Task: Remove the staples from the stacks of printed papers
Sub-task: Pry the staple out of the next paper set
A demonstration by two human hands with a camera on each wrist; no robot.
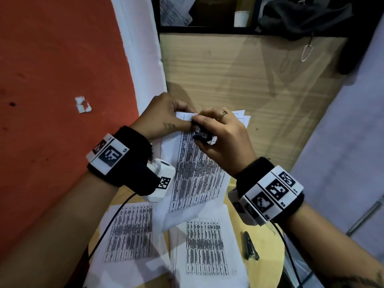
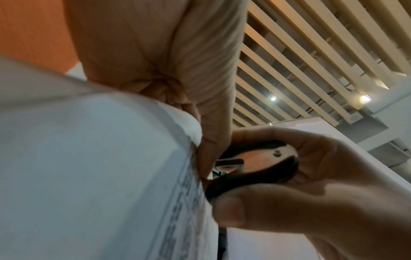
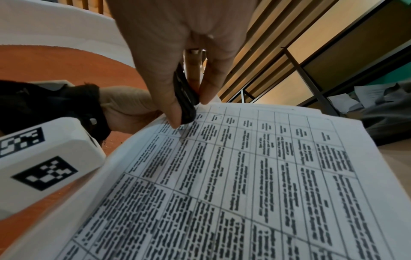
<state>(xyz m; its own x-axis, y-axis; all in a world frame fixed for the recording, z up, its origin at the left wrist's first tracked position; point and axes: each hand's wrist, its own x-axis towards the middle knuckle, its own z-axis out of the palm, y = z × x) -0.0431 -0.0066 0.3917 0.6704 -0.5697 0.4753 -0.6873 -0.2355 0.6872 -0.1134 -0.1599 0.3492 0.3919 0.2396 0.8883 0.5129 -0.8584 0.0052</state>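
The left hand (image 1: 164, 115) pinches the top left corner of the raised stack of white printed papers with tables (image 1: 197, 173), thumb on top. The right hand (image 1: 224, 138) grips a small black staple remover (image 1: 202, 135) between thumb and fingers, its tip pressed against that same corner, just beside the left thumb. Two further printed paper stacks (image 1: 207, 246) lie flat on the round wooden table (image 1: 264, 246), nearer the person.
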